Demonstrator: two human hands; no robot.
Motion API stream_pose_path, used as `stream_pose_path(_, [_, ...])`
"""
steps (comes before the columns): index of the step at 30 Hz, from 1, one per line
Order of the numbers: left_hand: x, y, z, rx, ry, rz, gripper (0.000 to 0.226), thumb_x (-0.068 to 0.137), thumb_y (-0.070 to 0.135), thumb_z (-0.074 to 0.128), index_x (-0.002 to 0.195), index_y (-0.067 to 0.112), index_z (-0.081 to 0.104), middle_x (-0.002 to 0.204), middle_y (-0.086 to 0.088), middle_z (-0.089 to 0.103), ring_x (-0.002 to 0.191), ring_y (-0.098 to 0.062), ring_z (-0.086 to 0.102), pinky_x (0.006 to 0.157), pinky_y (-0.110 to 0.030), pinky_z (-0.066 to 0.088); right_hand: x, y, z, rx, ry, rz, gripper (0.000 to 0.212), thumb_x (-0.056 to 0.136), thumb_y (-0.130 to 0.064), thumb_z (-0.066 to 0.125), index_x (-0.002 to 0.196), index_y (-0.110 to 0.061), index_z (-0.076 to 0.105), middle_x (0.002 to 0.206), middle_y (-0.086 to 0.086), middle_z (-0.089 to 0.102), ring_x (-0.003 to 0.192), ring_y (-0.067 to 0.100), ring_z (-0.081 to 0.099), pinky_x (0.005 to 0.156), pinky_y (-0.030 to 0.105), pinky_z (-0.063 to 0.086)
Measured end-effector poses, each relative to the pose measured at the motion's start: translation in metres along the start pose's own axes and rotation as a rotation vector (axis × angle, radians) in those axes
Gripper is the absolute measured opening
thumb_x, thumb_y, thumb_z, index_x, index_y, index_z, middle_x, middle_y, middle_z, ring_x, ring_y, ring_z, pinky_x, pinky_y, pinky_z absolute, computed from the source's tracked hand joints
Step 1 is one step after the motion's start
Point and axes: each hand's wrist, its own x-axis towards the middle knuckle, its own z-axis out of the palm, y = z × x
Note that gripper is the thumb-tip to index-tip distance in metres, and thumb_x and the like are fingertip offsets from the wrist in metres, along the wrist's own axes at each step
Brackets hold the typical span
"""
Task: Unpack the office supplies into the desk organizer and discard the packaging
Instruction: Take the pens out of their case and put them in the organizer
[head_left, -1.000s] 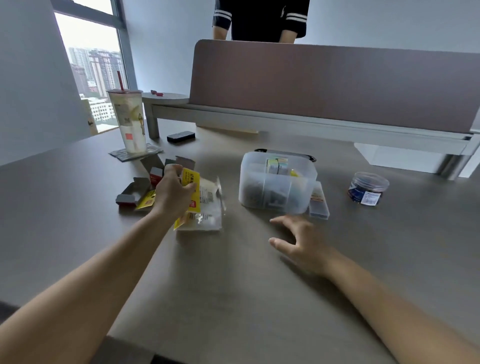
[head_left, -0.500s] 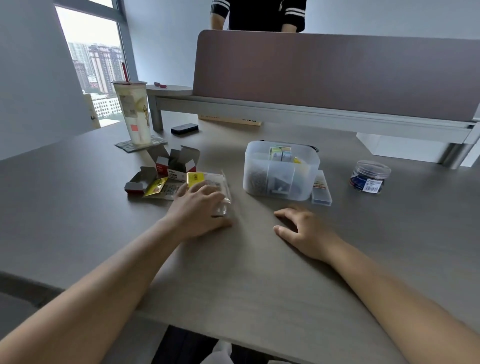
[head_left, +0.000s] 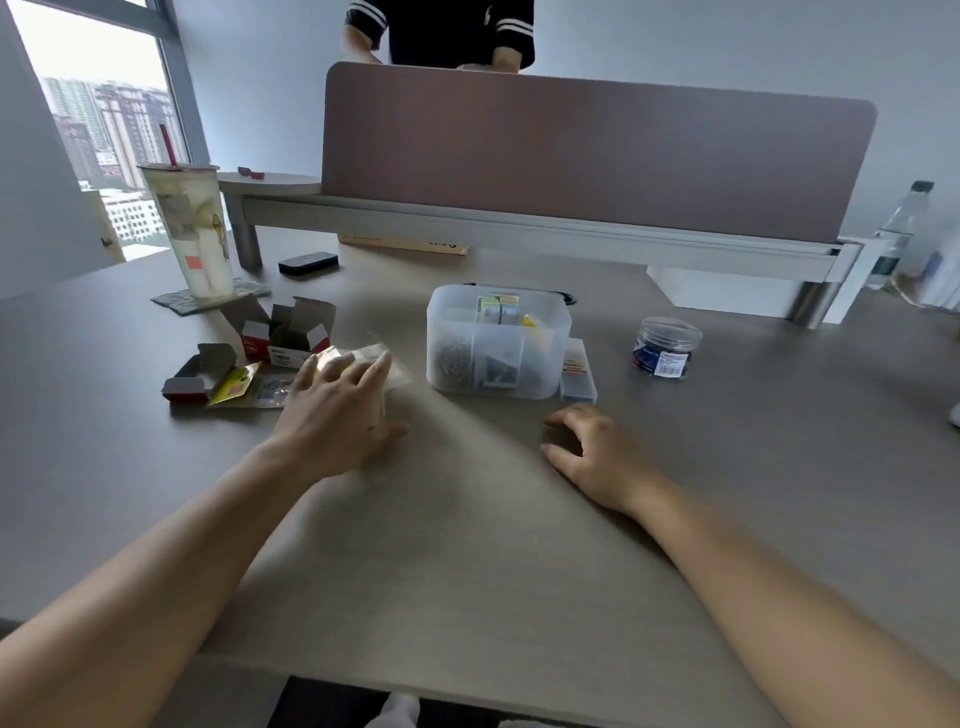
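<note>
A translucent desk organizer (head_left: 540, 358) stands mid-table with small boxes and clips in its compartments. Left of it lies a clear plastic packet with yellow print (head_left: 358, 358); my left hand (head_left: 337, 410) lies flat on it with straight, spread fingers. Further left sit opened red-and-white cardboard boxes (head_left: 291, 335) and a yellow wrapper (head_left: 234, 383). My right hand (head_left: 597, 452) rests on the table in front of the organizer, fingers loosely curled, holding nothing. A small clear case (head_left: 576, 371) leans by the organizer's right side. A round clear jar of clips (head_left: 665, 347) stands further right.
A tall drink cup with a red straw (head_left: 192, 228) stands on a coaster at the back left, a black device (head_left: 309, 262) beside it. A brown divider panel (head_left: 597, 150) runs across the back, with a person standing behind. A water bottle (head_left: 896, 234) is at far right.
My left hand put the yellow-printed packet down and now lies flat over it, closer to the organizer. My right hand has stayed put. The view has pulled back and tilted.
</note>
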Motion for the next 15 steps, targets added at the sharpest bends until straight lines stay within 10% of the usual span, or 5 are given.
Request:
stream_pose_path(11, [0.004,0.027,-0.005,-0.150,0.068,0.167,0.080,0.073,0.062,0.049,0.135,0.012,0.037,0.146,-0.011,0.035,0.137,-0.028,0.027,0.113,-0.043,0.021,0.009,0.017,-0.007,0.026,0.148,0.063,0.040,0.086,-0.021,0.054,0.123,-0.008,0.049,0.130,0.013,0.047,0.123,0.027,0.041,0.102,0.034,0.035])
stream_pose_path(15, [0.011,0.062,0.002,-0.264,-0.137,0.196,0.074,0.080,0.053,0.054,0.140,0.019,0.026,0.149,-0.001,0.029,0.138,-0.019,0.021,0.112,-0.035,0.023,0.019,0.027,-0.012,-0.105,0.032,0.102,0.057,0.089,-0.031,0.046,0.141,-0.019,0.023,0.151,0.004,0.021,0.138,0.026,0.020,0.113,0.036,0.022])
